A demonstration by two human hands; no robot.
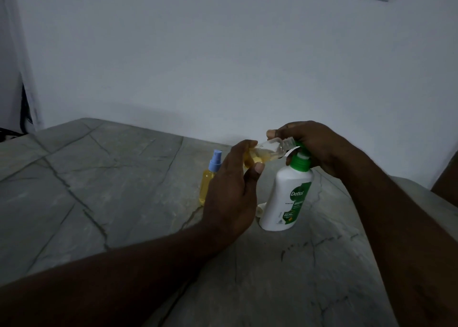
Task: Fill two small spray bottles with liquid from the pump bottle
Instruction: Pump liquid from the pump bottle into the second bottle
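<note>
A white pump bottle [287,195] with a green collar and green label stands on the stone counter [99,190]. My right hand [314,145] covers its green pump head, fingers curled round it. My left hand [233,188] holds a small clear spray bottle [272,149] without its top, tilted on its side, its open neck at the pump's spout; yellow liquid lies in its lower part. A second small spray bottle [207,183], full of yellow liquid and capped with a blue spray top, stands upright just left of my left hand.
The grey counter runs back to a white wall [223,54]. A small pale object [260,209], partly hidden, lies at the pump bottle's base on its left side. A dark gap [24,108] opens at the far left.
</note>
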